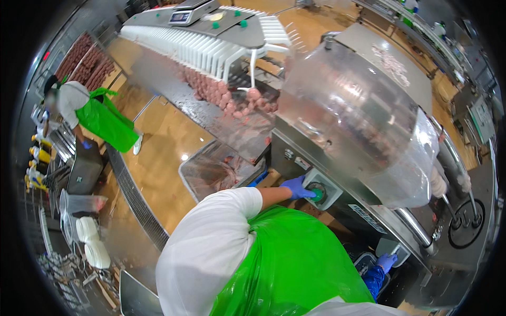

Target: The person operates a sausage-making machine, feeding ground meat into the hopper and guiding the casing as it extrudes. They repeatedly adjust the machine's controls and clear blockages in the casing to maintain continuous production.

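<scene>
The hands were well apart, both in purple gloves! The left hand (299, 187) had its fingers half bent, touching a round green button (317, 195) set in a pale grey control box (333, 190) on the machine's near side; whether they closed on it, you couldn't tell. Off to the right, the right hand (387, 262) sat bent against a small grey box (395, 248), its grip unclear too.

Beside that hand stood a dark bin (359, 258), its contents too shadowed to make out. And just left of the control box, a grey plastic tub (196, 155) held wet pink scraps (229, 171)!

Above, a curved, cloudy clear cover (348, 121) arched over the steel machine, streaked, with pinkish shapes blurred inside. Beyond came plump, knobbly sausage links (211, 95), bunched beneath a row of smooth white hooks (205, 50), a scale (194, 12) perched above.

Farther left, 1 co-worker (108, 118) in a shiny green apron reached toward a steel box (84, 167), near 2 blocky white containers (96, 253), while darker sausages filled a rack (87, 63).
</scene>
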Demonstrator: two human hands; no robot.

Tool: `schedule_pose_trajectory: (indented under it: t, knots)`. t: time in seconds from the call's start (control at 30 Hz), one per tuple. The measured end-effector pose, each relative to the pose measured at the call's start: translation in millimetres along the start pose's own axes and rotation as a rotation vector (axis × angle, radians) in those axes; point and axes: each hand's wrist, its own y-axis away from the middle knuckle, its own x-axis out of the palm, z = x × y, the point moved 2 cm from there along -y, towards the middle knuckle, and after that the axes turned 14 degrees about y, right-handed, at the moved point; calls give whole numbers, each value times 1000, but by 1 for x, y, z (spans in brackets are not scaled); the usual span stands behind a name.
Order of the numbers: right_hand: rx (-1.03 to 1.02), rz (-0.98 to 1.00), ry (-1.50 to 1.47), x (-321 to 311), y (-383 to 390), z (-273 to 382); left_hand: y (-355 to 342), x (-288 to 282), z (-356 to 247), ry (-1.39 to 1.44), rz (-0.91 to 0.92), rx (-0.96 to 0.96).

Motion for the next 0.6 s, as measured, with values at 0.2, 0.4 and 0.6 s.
schedule_pose_trajectory:
  t: [0.2, 0.4, 0.6]
  knots:
    - [-16, 45, 164, 1, -7, 0, 18, -7, -27, -52, -17, -42]
    - [-65, 68, 375, 23, -18, -25, 7, -1, -25, -23, 27, -52]
    - [-120, 79, 398, 29, -21, -15, 13, -4, -26, -65, -34, -51]
